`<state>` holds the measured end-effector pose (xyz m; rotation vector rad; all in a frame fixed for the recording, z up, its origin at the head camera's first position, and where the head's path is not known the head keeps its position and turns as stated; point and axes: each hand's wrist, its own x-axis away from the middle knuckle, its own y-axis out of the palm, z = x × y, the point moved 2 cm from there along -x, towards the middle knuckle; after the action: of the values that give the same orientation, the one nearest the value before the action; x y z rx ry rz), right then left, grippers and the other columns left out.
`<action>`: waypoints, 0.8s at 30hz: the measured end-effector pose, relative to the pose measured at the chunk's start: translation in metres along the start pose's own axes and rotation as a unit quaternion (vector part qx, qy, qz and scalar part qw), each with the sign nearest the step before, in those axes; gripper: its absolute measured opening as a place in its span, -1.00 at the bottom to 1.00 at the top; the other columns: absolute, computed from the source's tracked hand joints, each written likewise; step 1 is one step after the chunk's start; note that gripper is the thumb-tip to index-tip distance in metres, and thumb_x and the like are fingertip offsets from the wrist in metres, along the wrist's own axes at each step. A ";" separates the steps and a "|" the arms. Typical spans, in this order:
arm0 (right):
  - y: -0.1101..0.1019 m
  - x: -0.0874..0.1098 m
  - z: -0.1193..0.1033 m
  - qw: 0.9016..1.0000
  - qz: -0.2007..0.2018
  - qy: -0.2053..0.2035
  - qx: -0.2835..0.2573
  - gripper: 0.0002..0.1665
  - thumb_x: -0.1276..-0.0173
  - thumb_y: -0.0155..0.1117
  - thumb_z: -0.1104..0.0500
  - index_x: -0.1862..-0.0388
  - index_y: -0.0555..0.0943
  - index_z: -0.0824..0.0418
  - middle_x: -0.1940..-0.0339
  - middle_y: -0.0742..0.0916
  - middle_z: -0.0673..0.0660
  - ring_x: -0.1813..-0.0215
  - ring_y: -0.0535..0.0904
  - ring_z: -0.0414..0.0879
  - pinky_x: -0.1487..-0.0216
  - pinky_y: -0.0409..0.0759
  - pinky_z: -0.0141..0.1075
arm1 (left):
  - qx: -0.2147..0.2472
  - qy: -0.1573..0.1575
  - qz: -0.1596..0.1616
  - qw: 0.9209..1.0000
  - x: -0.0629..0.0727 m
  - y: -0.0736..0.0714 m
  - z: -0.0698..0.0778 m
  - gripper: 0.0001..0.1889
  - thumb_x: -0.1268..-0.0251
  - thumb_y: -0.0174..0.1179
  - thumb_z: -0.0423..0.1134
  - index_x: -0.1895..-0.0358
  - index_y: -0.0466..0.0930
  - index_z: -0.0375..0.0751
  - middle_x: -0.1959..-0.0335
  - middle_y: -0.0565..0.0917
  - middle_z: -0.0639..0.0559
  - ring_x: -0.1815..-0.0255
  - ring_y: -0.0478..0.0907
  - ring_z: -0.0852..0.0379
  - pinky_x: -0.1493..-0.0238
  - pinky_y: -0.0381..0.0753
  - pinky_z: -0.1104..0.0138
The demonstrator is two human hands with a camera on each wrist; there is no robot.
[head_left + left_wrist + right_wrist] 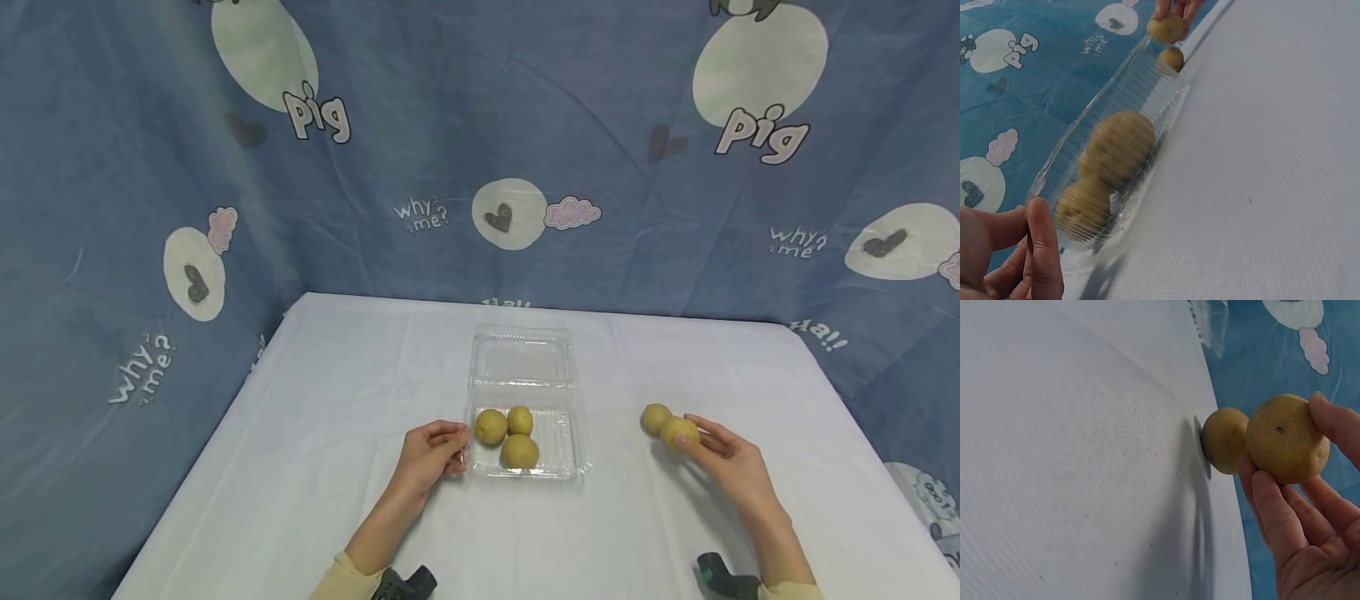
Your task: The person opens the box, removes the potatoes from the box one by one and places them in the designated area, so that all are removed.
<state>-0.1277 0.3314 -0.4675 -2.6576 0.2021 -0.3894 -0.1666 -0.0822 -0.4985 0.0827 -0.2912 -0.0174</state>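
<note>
A clear plastic clamshell box (558,442) lies with its lid folded back, and three round yellowish-brown potatoes (519,452) sit in its left part. My left hand (433,450) pinches the box's left rim between thumb and fingers; the left wrist view shows the grip (1038,244) close up. Off to the right, my right hand (723,458) holds another potato (1288,439) between thumb and fingertips, raised over the white cloth. Just behind it, a second loose potato (1224,440) rests on the cloth, partly covered by the held one in the right wrist view.
The box's lid (522,354) points toward the back of the white-covered table (360,367). A blue printed curtain (420,133) hangs behind the table and along its left side. Dark wrist devices (405,585) show below both hands.
</note>
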 end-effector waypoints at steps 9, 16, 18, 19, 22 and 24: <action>-0.002 -0.006 0.003 1.000 0.001 0.007 0.001 -0.03 -0.26 0.34 -0.28 -0.46 0.30 0.24 -0.28 0.55 0.27 -0.29 0.42 -0.10 -0.39 0.22 0.17 | -0.003 0.004 0.005 1.000 0.001 0.000 0.001 -0.75 -0.29 0.31 -0.34 0.09 0.58 -0.46 0.39 0.65 -0.11 0.53 0.53 0.20 0.54 0.65 0.42; -0.006 -0.012 0.006 1.000 0.000 0.008 -0.005 -0.02 -0.28 0.32 -0.27 -0.47 0.27 0.26 -0.28 0.54 0.31 -0.41 0.28 0.20 -0.41 0.15 0.20 | -0.007 0.000 0.005 1.000 0.001 -0.001 0.001 -0.75 -0.30 0.30 -0.32 0.09 0.57 -0.45 0.39 0.64 -0.10 0.51 0.55 0.19 0.50 0.67 0.41; -0.008 -0.013 0.007 1.000 0.002 0.006 -0.004 -0.02 -0.28 0.32 -0.28 -0.47 0.27 0.27 -0.26 0.57 0.27 -0.41 0.27 0.20 -0.41 0.15 0.21 | -0.011 -0.002 0.005 1.000 0.000 -0.001 0.000 -0.75 -0.31 0.30 -0.31 0.08 0.57 -0.44 0.39 0.63 -0.09 0.50 0.55 0.18 0.49 0.68 0.41; -0.009 -0.014 0.007 1.000 0.002 0.005 -0.004 -0.02 -0.28 0.32 -0.27 -0.47 0.27 0.27 -0.24 0.59 0.25 -0.40 0.29 0.16 -0.40 0.16 0.20 | -0.012 -0.003 0.005 1.000 0.000 -0.001 0.000 -0.75 -0.31 0.30 -0.31 0.08 0.57 -0.44 0.39 0.63 -0.09 0.50 0.55 0.18 0.48 0.68 0.41; -0.011 -0.015 0.007 1.000 0.003 0.000 -0.006 -0.04 -0.29 0.32 -0.26 -0.46 0.28 0.27 -0.17 0.65 0.15 -0.27 0.42 -0.08 -0.39 0.19 0.17 | -0.017 -0.001 0.006 1.000 0.001 -0.001 0.000 -0.74 -0.32 0.29 -0.30 0.08 0.57 -0.44 0.40 0.62 -0.10 0.49 0.55 0.18 0.48 0.68 0.40; -0.013 -0.016 0.008 1.000 0.004 0.000 -0.008 -0.05 -0.29 0.32 -0.25 -0.46 0.29 0.28 -0.14 0.68 0.11 -0.14 0.43 -0.27 -0.39 0.21 0.17 | -0.015 -0.001 0.006 1.000 0.001 -0.001 0.000 -0.75 -0.32 0.29 -0.30 0.08 0.57 -0.44 0.39 0.62 -0.10 0.49 0.54 0.18 0.48 0.68 0.40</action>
<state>-0.1391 0.3493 -0.4723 -2.6715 0.2172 -0.3875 -0.1657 -0.0830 -0.4979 0.0502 -0.2930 -0.0106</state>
